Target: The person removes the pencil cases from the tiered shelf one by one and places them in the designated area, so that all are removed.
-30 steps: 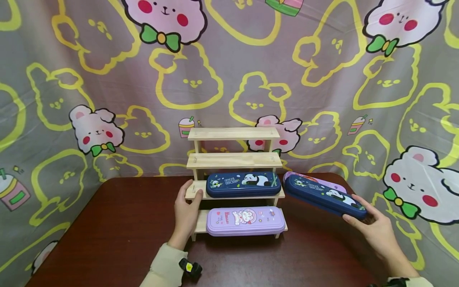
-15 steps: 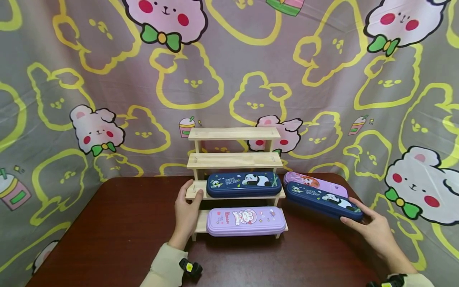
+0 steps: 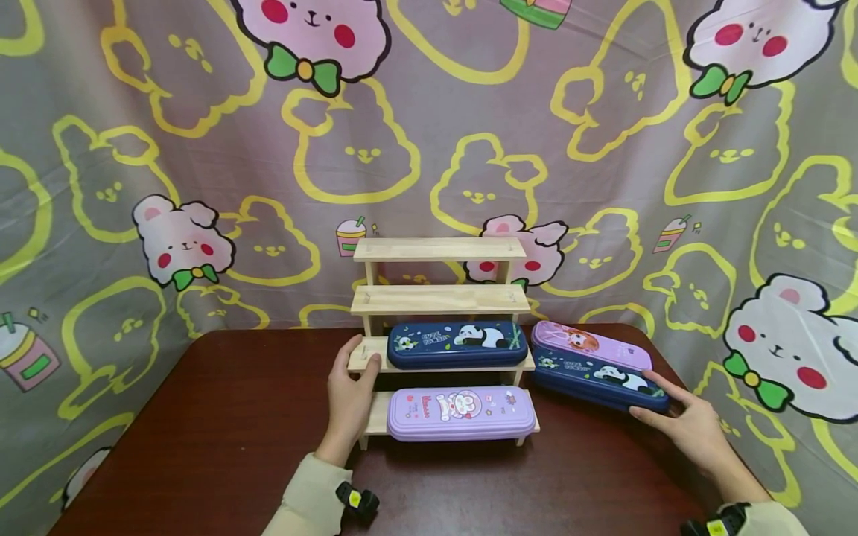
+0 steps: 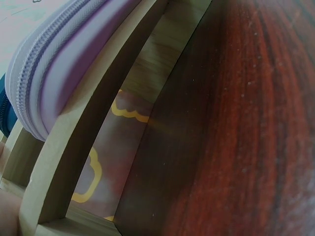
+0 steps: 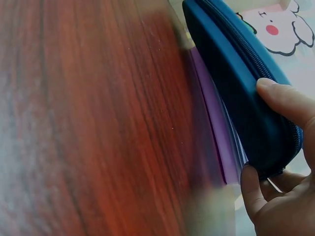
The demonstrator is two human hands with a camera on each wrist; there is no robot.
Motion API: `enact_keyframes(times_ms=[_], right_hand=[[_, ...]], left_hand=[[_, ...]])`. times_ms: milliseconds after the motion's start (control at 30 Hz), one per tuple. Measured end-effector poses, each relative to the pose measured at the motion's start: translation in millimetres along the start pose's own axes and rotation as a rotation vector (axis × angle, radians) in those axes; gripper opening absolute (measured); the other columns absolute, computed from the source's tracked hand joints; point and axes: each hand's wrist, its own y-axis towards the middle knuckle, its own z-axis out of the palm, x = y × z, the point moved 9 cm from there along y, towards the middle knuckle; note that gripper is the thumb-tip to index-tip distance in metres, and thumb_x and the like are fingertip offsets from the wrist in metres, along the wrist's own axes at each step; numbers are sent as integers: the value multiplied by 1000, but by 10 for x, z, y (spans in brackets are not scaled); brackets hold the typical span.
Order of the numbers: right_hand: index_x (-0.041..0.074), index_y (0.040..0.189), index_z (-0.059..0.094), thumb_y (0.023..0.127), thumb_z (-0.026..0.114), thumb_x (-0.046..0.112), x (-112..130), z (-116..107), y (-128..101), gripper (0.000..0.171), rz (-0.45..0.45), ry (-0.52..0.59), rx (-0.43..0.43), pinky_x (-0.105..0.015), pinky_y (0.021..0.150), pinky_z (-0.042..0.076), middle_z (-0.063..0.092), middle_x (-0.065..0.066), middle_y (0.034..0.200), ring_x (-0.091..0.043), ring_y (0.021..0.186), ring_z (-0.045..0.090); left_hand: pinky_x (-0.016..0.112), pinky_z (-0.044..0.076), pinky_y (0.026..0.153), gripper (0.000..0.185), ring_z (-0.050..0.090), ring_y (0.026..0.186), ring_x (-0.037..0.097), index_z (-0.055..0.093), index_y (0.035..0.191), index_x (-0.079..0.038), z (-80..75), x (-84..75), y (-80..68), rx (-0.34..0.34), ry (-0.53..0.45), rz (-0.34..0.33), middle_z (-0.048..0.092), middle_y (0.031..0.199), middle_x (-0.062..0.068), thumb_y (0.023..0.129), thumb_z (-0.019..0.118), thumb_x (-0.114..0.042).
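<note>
A four-tier wooden shelf (image 3: 439, 299) stands at the back of the dark table. A navy panda pencil case (image 3: 457, 344) lies on its second tier from the bottom, and a purple case (image 3: 459, 413) on the bottom tier. My left hand (image 3: 351, 394) holds the shelf's left end, thumb over the second tier. My right hand (image 3: 677, 424) grips the near end of another navy panda case (image 3: 599, 378), low at the table, lying against a pink-purple case (image 3: 590, 344). In the right wrist view my thumb (image 5: 288, 101) lies on the navy case (image 5: 236, 83), with fingers under it.
The two upper shelf tiers (image 3: 439, 249) hold nothing. A cartoon-print cloth (image 3: 201, 149) hangs close behind and around the table. Bare dark wood (image 3: 221, 447) spreads left of and in front of the shelf. The left wrist view shows the purple case (image 4: 64, 64) on the shelf frame (image 4: 98, 128).
My right hand has lowered the second navy case from a raised tilt down to the table, against the pink-purple case. The left hand stayed on the shelf.
</note>
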Motion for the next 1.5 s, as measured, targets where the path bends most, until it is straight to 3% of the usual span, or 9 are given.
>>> enact_keyframes(times_ms=[467, 600, 733, 900, 1167, 1367, 1500], right_hand=[[8, 154, 31, 86, 77, 37, 24, 104, 111, 87, -67, -45, 94, -13, 77, 48, 32, -38, 144, -52, 123, 42], [4, 151, 37, 85, 79, 30, 56, 98, 121, 82, -121, -82, 65, -30, 85, 53, 35, -35, 140, -51, 121, 40], [-1, 148, 41, 85, 80, 25, 72, 96, 123, 79, -146, -115, 48, -52, 88, 47, 34, -34, 134, -51, 118, 38], [-1, 148, 41, 84, 81, 22, 49, 109, 138, 79, -143, -119, 53, -52, 89, 48, 35, -33, 134, -50, 118, 38], [-2, 148, 39, 85, 79, 19, 22, 125, 158, 78, -128, -93, 81, -59, 92, 39, 30, -37, 138, -54, 121, 32], [0, 142, 50, 87, 78, 23, 110, 48, 110, 66, -189, -125, -29, -61, 92, 43, 37, -33, 141, -51, 122, 36], [1, 139, 53, 89, 76, 25, 188, -20, 66, 61, -208, -116, -110, -68, 97, 35, 40, -31, 141, -51, 125, 35]], left_hand=[[41, 30, 109, 50, 38, 134, 17, 50, 143, -16, -1, 23, 3, 1, -6, -3, 47, 144, 3, 96, 67, -22], [42, 31, 109, 50, 40, 133, 18, 51, 142, -16, 0, 28, 14, -4, -9, 6, 48, 144, 4, 96, 67, -22], [44, 31, 108, 49, 41, 132, 21, 51, 142, -14, -1, 20, 19, -4, -17, 18, 49, 144, 8, 96, 67, -20], [43, 31, 108, 49, 41, 132, 21, 51, 142, -14, 0, 12, 15, -6, -16, 18, 49, 143, 7, 96, 67, -20], [41, 32, 108, 49, 41, 132, 19, 51, 142, -15, 0, 16, 4, -4, -6, 0, 49, 143, 5, 95, 67, -19], [43, 30, 110, 50, 39, 134, 19, 50, 142, -15, 0, 24, 2, -1, 1, -1, 48, 144, 5, 96, 67, -21], [46, 29, 110, 50, 38, 135, 22, 51, 142, -14, -2, 8, 4, -8, 3, 7, 48, 145, 7, 96, 67, -21]])
